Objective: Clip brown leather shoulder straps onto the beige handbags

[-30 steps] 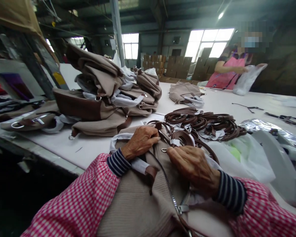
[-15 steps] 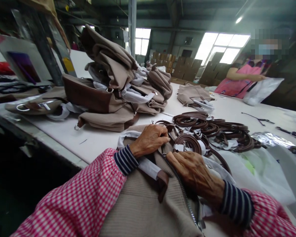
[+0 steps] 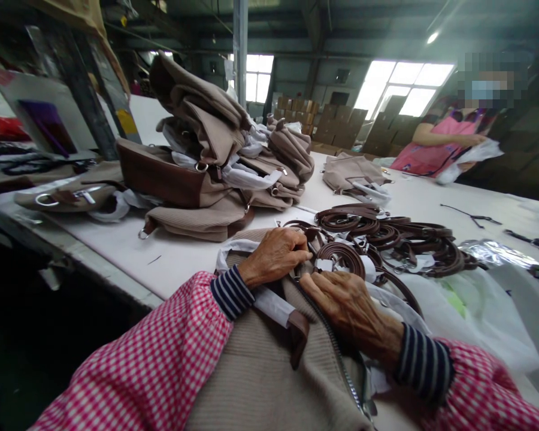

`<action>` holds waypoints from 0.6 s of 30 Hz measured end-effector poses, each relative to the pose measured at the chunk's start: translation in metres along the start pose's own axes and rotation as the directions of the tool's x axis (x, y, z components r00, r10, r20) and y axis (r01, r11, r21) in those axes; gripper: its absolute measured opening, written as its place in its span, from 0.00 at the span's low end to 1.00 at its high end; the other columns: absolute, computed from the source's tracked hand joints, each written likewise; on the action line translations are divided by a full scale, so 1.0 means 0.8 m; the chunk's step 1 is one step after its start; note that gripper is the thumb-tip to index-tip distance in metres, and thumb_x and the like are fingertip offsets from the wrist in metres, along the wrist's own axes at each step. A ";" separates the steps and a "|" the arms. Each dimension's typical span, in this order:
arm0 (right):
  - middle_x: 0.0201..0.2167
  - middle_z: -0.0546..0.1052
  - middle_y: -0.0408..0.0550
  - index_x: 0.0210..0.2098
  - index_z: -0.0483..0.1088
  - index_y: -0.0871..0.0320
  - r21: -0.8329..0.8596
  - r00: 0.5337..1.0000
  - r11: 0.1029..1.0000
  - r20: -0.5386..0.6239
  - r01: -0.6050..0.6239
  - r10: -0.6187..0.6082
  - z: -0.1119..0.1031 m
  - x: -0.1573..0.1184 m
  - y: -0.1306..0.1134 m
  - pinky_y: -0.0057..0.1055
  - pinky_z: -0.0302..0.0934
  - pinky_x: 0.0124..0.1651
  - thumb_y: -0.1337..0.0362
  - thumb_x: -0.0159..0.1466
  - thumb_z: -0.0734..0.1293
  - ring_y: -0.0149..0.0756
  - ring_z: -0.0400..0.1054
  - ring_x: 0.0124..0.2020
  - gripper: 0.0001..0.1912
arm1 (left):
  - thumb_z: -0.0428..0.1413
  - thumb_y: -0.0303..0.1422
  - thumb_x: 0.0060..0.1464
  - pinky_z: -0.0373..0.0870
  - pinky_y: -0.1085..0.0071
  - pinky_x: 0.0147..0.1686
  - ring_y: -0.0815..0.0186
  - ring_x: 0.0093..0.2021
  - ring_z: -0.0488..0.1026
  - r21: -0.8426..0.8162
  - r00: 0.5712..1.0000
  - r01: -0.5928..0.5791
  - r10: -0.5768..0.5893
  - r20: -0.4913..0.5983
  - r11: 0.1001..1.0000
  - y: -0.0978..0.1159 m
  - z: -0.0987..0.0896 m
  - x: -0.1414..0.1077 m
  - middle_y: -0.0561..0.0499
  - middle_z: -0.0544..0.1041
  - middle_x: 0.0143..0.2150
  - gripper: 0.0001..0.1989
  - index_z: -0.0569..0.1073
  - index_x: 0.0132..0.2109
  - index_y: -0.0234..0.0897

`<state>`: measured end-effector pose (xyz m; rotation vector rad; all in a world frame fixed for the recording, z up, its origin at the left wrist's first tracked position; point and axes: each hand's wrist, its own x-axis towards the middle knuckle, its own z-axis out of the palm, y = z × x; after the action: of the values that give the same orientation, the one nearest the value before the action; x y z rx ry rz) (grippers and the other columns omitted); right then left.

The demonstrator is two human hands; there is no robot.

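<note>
My left hand (image 3: 278, 254) is at the top end of the beige ribbed fabric bag (image 3: 256, 365), which lies at the lower middle of the frame, on the near part of the white desk (image 3: 175, 260). Its fingers are together, clamped on the bag's upper edge; just which fold they pinch is hidden. My right hand (image 3: 353, 305) is just beside it, fingers curled and closed on the same edge, next to a small metal ring (image 3: 297, 278). The metal-toothed zip (image 3: 349, 382) runs from between my hands down to the lower right and is parted at its lower end, so the edge there is loose. The handle wrapped in white paper (image 3: 273, 306) lies across the bag, below my left hand, its brown leather end (image 3: 299, 335) bare.

Just beyond my fingers sits a coiled brown strap (image 3: 345, 257), and behind it a heap of more brown straps (image 3: 388, 230). Crumpled white plastic (image 3: 480, 317) lies to their right. A tall pile of similar beige and brown bags (image 3: 215, 143) fills the upper left, with one flatter beige bag (image 3: 350, 170) apart from it. At the upper right, a person in a pink apron (image 3: 444, 149) holds white film (image 3: 483, 151).
</note>
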<state>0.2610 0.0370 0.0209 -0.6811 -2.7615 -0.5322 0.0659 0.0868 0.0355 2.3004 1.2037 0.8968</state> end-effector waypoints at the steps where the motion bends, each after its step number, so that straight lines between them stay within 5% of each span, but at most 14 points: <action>1: 0.32 0.75 0.45 0.43 0.65 0.59 -0.009 1.000 1.000 0.014 -0.019 0.020 0.001 0.001 -0.001 0.34 0.54 0.30 0.74 0.71 0.62 0.36 0.69 0.29 0.05 | 0.60 0.29 0.60 0.64 0.69 0.37 0.63 0.36 0.73 0.007 1.000 -0.008 0.008 0.005 1.000 0.000 0.000 0.000 0.52 0.79 0.32 0.09 0.78 0.30 0.36; 5: 0.33 0.75 0.45 0.42 0.64 0.57 -0.060 0.991 0.991 0.059 -0.118 0.121 0.008 0.003 -0.005 0.35 0.53 0.32 0.75 0.69 0.65 0.37 0.70 0.31 0.08 | 0.57 0.30 0.64 0.66 0.67 0.42 0.62 0.38 0.74 0.084 0.991 -0.097 0.089 0.096 0.992 -0.001 -0.006 0.001 0.49 0.80 0.35 0.10 0.79 0.34 0.34; 11: 0.36 0.75 0.48 0.47 0.65 0.58 -0.068 0.993 0.994 0.069 -0.086 0.091 0.021 0.001 -0.002 0.36 0.54 0.35 0.74 0.70 0.63 0.41 0.70 0.35 0.08 | 0.50 0.20 0.62 0.65 0.65 0.55 0.60 0.49 0.73 0.156 0.933 -0.301 0.257 0.251 0.941 -0.008 -0.013 -0.001 0.44 0.79 0.45 0.11 0.77 0.41 0.33; 18: 0.37 0.75 0.48 0.48 0.65 0.59 -0.068 0.989 0.992 0.094 -0.110 0.116 0.025 0.005 -0.001 0.38 0.55 0.35 0.71 0.71 0.62 0.41 0.69 0.34 0.07 | 0.52 0.21 0.60 0.68 0.66 0.49 0.60 0.44 0.71 0.368 0.927 -0.295 0.171 0.333 0.882 0.002 -0.012 0.009 0.46 0.76 0.43 0.08 0.74 0.37 0.34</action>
<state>0.2539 0.0460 0.0038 -0.8947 -2.7846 -0.5775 0.0631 0.0921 0.0461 2.8449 1.0750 0.3666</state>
